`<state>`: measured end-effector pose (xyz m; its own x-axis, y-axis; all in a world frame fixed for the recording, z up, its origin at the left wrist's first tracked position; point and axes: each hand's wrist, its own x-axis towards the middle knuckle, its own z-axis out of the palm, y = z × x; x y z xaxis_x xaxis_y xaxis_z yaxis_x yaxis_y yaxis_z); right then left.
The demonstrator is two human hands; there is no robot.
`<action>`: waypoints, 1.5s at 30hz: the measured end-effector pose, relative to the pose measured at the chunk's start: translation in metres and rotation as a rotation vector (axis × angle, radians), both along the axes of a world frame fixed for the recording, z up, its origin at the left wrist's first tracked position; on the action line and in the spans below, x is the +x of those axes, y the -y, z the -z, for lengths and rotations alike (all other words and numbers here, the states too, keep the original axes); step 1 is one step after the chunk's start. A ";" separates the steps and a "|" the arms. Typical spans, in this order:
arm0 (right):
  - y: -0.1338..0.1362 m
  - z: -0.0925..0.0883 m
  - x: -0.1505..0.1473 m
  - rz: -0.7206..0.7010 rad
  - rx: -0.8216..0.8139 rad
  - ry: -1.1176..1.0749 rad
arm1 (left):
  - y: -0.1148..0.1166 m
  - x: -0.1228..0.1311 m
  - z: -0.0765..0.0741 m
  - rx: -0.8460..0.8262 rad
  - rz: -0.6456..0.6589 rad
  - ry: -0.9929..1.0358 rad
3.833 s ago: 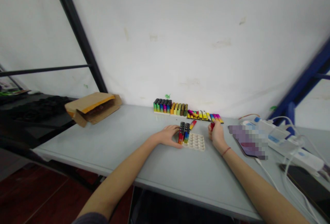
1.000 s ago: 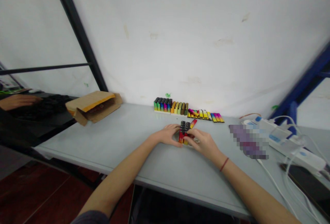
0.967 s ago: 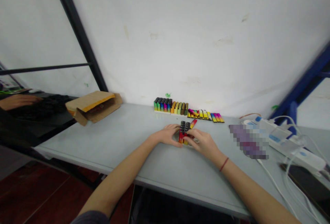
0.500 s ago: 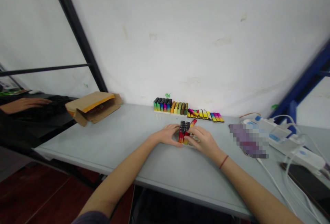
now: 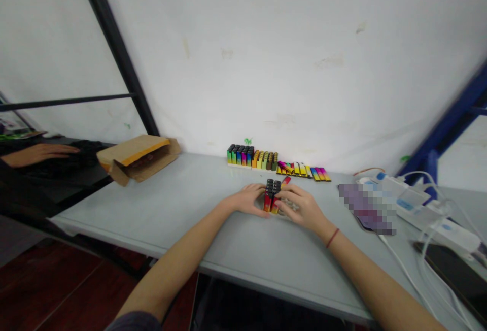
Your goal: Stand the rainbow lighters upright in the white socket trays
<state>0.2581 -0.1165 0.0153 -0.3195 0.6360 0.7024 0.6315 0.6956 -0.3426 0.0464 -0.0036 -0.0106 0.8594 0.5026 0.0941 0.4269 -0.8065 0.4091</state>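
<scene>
A cluster of black-capped lighters [image 5: 270, 194] with red and yellow bodies stands in a white tray whose body is almost wholly hidden under my hands. My left hand [image 5: 247, 200] lies curled against the tray's left side and steadies it. Over the tray's right part, my right hand [image 5: 301, 209] pinches its fingertips on a lighter at the right edge of the cluster. One loose red lighter [image 5: 285, 180] lies just behind the cluster.
A row of standing lighters [image 5: 251, 157] and flat lighters [image 5: 302, 170] line the wall. An open cardboard box [image 5: 137, 158] lies at the back left of the grey table [image 5: 182, 204]. A phone [image 5: 367, 208], power strips [image 5: 414, 201] and cables sit right. Another person's hand [image 5: 38, 153] rests far left.
My right hand came from the back right with a red lighter to the cluster and now stays there, barely shifting. The other person's hand appeared at far left and slid rightward.
</scene>
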 end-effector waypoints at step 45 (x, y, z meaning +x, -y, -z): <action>-0.030 0.009 0.060 0.347 -0.523 0.456 | -0.003 -0.001 0.002 -0.012 -0.018 -0.013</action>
